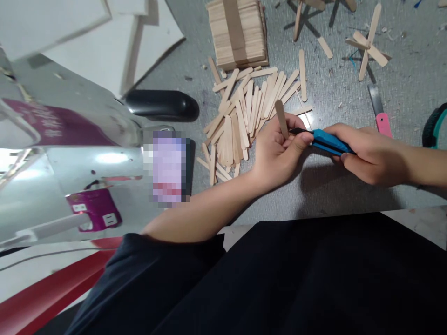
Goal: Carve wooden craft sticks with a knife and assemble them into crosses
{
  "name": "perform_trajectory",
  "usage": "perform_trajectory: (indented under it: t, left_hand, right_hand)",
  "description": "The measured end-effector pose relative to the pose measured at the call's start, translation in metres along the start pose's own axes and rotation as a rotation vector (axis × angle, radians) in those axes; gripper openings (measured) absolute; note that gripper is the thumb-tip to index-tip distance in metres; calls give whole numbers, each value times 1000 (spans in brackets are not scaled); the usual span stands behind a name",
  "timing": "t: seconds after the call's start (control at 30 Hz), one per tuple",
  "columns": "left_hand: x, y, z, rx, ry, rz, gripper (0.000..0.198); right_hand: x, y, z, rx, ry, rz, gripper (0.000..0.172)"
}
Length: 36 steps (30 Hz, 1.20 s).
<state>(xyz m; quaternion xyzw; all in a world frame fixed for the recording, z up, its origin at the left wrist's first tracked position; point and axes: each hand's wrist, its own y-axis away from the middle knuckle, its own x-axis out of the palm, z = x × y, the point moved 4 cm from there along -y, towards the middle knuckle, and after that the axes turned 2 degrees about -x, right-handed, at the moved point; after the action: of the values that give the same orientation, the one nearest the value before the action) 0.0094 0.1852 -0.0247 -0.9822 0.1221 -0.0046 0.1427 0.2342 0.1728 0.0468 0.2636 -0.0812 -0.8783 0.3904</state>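
Observation:
My left hand (279,151) is closed on an upright wooden craft stick (281,118), pinched by its lower part. My right hand (372,153) grips blue-handled pliers (330,139), fingers wrapped round the two handles. The pliers' dark head reaches in at my left fingers, beside the stick; whether its jaws touch the wood I cannot tell. My left thumb rests close to the front of the blue handles. Just past my left hand lies a loose heap of craft sticks (244,111) on the grey table (324,195).
A banded bundle of craft sticks (239,35) stands behind the heap. Crossed sticks (368,44) and a pink-handled blade (379,109) lie at right, near a black and teal object (435,125). At left are a black rounded object (162,105), a blurred-out phone-like item (169,167) and a purple socket box (96,209).

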Motion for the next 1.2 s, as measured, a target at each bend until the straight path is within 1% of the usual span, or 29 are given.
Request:
perform_trajectory:
  t: [0.07, 0.2, 0.37, 0.53, 0.6, 0.67, 0.7, 0.77, 0.8, 0.87, 0.93, 0.97, 1.03, 1.1, 1.2]
  left_hand:
    - [1, 0, -1, -6, -17, 13, 44]
    - [2, 0, 1, -70, -15, 4, 46]
    - [1, -1, 1, -39, -24, 11, 47]
    - [1, -2, 1, -20, -13, 44, 49]
    - [1, -3, 2, -29, 4, 34, 50]
    - [2, -4, 2, -58, 12, 18, 52]
    - [2, -5, 2, -73, 18, 16, 52]
    - [3, -5, 2, -81, 45, 27, 49]
    - [3, -6, 1, -76, 61, 37, 47]
    - [3, -5, 1, -69, 80, 56, 45]
    - [2, -5, 2, -79, 86, 66, 46]
    - [1, -4, 3, -86, 87, 70, 49]
    - [0, -4, 4, -98, 80, 88, 54]
    - [-1, -4, 5, -101, 68, 124, 58]
    - [-2, -6, 2, -87, 62, 184, 58]
  right_hand:
    - [0, 0, -1, -13, 29, -13, 50]
    - [0, 2, 2, -37, 64, -38, 50]
    - [-1, 2, 6, -18, 16, -31, 47]
    - [-3, -1, 2, 18, -53, -8, 37]
    - [-4, -2, -2, 20, -125, 4, 31]
    - [-4, -4, -5, 20, -248, 44, 22]
    - [-3, -5, -6, 21, -314, 70, 23]
    - [-2, -6, -8, 27, -410, 107, 34]
    - [-2, -7, -8, 29, -422, 104, 39]
    - [-4, -7, -10, 32, -374, 48, 41]
    - [-7, -7, -10, 46, -287, -12, 37]
    - [-8, -7, -10, 61, -263, -16, 35]
    - [-6, -7, -9, 114, -301, 56, 36]
    - [-3, -7, -6, 174, -408, 154, 38]
    - [-2, -7, 1, 228, -523, 212, 44]
